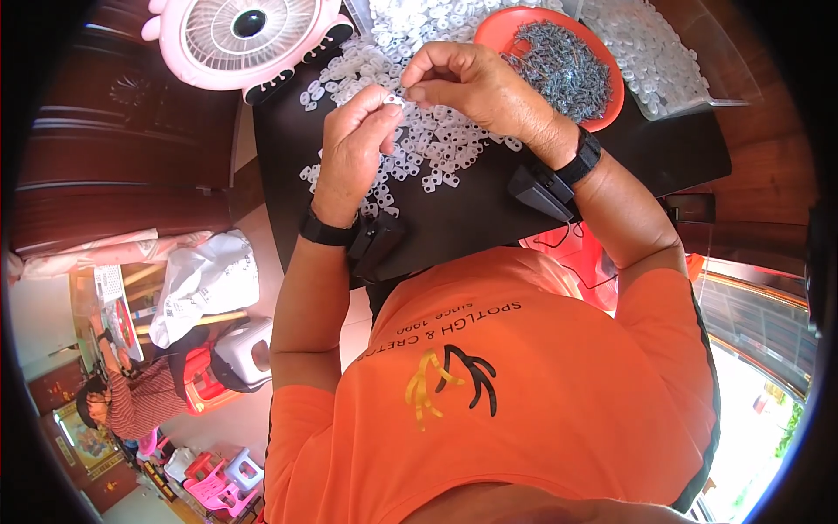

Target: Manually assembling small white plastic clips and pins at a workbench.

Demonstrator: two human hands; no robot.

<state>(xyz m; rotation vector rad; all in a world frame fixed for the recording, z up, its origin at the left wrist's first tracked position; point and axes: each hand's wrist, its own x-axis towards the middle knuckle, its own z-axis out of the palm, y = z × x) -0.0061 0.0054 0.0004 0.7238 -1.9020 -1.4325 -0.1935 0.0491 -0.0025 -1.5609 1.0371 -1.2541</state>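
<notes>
Head view shows the left hand (353,144) and right hand (476,87) pinching one small white plastic piece (394,101) together, the orange bowl (611,105) at two o'clock.

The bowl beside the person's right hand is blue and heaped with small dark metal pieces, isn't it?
Not quite: the head view shows the bowl is orange-red, not blue. It does sit beside the right hand and is heaped with small dark metal pieces.

Bare black table (489,214) near the belly; blocked farther out by white clip pile (419,131), red bowl (611,105), pink fan (244,39).
</notes>
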